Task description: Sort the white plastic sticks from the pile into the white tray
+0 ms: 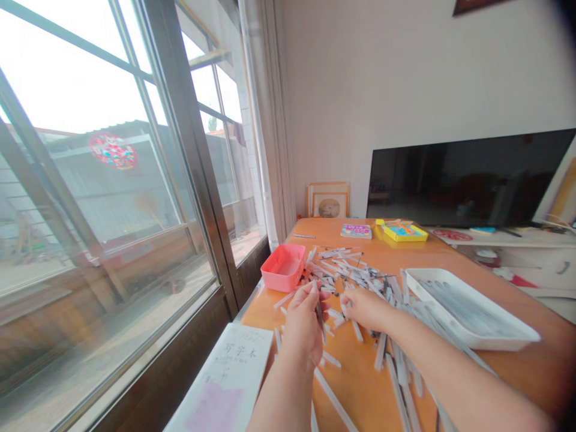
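Note:
My left hand (305, 315) is closed round a slim, dark pen (320, 321) that points down along the palm. Close by on the right, my right hand (365, 309) has its fingers pinched together over the heap; whatever is between them is too small to make out. Under and around both hands lie many loose translucent white pen barrels (335, 396), some with dark tips or caps, in a spread-out pile. A red-pink plastic box (282, 270) stands just beyond my left hand. To the right of my right forearm is a white tray (499, 343) with grey, clear pen parts laid in it.
A writing booklet (234, 366) lies at the table's left edge beside the glass door (180, 150). Farther back on the wooden table (315, 227) are a colourful book (355, 231), a yellow box (407, 234) and a single pen (305, 236). Behind stands a television (463, 180).

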A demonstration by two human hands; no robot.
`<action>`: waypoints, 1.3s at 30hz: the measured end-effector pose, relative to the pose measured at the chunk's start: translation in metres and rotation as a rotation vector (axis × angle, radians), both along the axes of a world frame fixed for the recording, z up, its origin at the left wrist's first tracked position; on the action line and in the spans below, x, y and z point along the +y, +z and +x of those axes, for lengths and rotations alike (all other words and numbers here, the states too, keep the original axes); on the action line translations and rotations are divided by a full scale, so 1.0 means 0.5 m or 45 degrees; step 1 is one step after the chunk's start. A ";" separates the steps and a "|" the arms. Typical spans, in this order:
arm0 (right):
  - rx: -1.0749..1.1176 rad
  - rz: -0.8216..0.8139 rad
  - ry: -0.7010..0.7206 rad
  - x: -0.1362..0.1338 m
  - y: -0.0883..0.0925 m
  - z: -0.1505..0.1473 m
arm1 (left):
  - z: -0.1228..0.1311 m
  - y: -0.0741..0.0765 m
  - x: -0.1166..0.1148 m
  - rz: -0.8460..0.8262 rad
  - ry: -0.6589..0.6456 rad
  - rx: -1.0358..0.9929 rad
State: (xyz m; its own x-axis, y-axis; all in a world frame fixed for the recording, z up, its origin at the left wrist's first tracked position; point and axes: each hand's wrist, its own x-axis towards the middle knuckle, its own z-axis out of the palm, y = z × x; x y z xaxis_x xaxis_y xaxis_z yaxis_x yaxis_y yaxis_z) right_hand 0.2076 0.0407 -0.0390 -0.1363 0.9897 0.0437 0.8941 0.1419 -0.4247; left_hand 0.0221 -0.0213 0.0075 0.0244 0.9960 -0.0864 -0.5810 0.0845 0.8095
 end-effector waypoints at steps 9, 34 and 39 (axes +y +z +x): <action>-0.008 0.030 -0.058 -0.003 -0.004 0.006 | 0.000 -0.007 0.002 -0.014 0.004 0.008; -0.106 -0.050 -0.344 0.085 0.033 -0.069 | 0.001 0.002 0.001 -0.116 0.048 0.035; 0.153 0.040 -0.290 0.060 0.037 -0.059 | 0.005 0.002 -0.008 -0.097 0.000 0.067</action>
State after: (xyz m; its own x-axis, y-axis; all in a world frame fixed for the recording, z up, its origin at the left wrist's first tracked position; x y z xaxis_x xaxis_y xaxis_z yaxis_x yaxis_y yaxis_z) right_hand 0.1783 0.0707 -0.0203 0.0980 0.9922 0.0773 0.8481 -0.0426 -0.5281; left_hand 0.0246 -0.0254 0.0087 0.0179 0.9865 -0.1627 -0.5375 0.1467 0.8304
